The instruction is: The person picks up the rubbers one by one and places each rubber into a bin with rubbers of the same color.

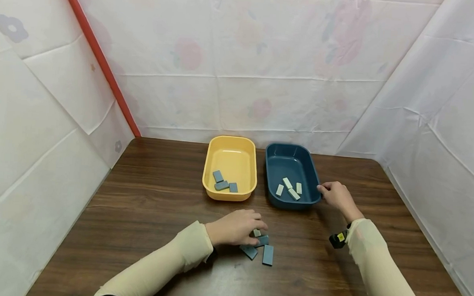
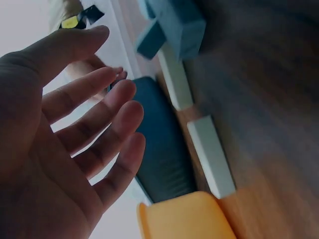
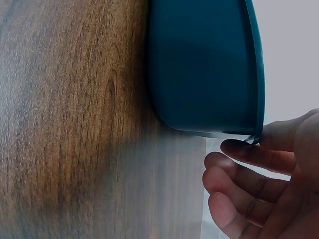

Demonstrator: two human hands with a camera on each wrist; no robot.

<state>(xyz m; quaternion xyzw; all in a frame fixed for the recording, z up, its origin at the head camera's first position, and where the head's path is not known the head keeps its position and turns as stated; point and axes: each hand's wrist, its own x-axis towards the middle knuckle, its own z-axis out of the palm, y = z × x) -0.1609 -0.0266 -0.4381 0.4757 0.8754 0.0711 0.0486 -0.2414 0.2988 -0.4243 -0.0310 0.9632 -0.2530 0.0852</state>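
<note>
While the right hand pinches the rim of the blue tray, the left hand hangs, fingers loose, holding nothing, over gray-blue blocks and pale blocks midway between the desk's side edges. Yellow tray, gray-blue pieces inside; blue tray, four pale pieces. Both near back edge.
</note>
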